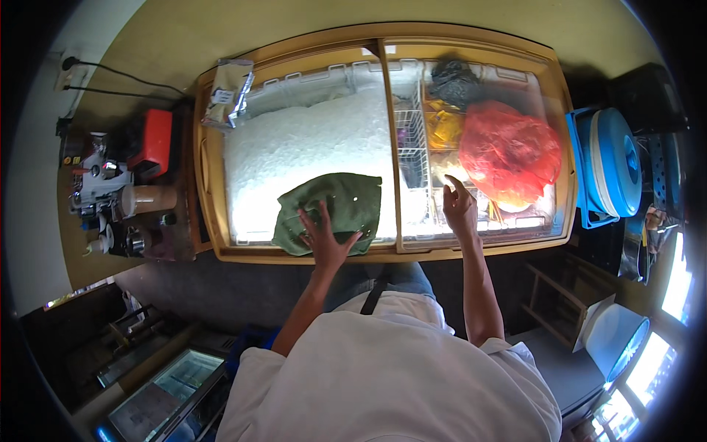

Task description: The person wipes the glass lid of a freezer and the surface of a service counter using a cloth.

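Observation:
A chest freezer with a yellow frame [309,259] and two glass lids stands before me. Spread out on the left glass lid [298,138], near its front edge, is a dark green cloth [353,204] with small holes. My left hand [326,240] rests on that cloth, palm down and fingers apart. Over the front of the right glass lid [519,224] is my right hand [461,210], its fingers partly bent and nothing visible in them; I cannot tell whether it touches the glass. Beneath this lid show a red plastic bag [511,154] and a white wire basket [411,132].
A silver packet [227,94] bearing writing lies on the freezer's back left corner. Left of the freezer, a side table holds a red box [157,142] and a jar [149,200]. To the right stands a blue lidded container [613,163]. A wooden stool [558,298] is behind on the right.

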`<state>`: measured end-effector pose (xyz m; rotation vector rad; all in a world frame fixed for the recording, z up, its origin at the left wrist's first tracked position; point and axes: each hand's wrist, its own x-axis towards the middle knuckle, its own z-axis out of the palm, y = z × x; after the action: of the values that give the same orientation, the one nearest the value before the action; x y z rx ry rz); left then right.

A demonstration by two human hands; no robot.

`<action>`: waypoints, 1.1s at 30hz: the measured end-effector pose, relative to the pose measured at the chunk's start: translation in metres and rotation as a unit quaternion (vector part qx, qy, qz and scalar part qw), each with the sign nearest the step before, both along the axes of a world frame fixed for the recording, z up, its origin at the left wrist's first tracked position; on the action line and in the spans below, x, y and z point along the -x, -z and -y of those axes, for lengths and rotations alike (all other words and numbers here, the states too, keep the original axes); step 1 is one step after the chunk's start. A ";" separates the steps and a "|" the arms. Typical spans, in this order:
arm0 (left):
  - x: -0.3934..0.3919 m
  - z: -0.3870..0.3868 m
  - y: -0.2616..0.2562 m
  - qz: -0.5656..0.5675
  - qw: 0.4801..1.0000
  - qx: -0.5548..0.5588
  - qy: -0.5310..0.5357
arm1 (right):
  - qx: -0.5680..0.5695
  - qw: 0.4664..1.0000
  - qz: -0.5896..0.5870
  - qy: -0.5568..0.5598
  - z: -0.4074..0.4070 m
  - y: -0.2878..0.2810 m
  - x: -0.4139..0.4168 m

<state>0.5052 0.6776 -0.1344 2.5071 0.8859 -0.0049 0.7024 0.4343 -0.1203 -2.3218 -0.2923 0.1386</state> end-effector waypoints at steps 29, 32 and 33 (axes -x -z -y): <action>0.048 -0.136 0.003 -0.008 0.990 0.022 -0.140 | 0.127 0.948 0.045 -0.288 -0.220 -0.008 -0.019; 0.034 -0.153 -0.007 -0.019 0.984 0.031 -0.172 | 0.178 0.938 0.033 -0.295 -0.221 0.000 -0.009; 0.029 -0.158 -0.005 -0.020 0.984 0.030 -0.175 | 0.190 0.938 0.034 -0.288 -0.220 0.003 -0.005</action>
<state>0.4761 0.8353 -0.1290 2.2711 1.3129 0.0319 0.7074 0.6547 -0.1229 -2.5521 -1.0597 0.4355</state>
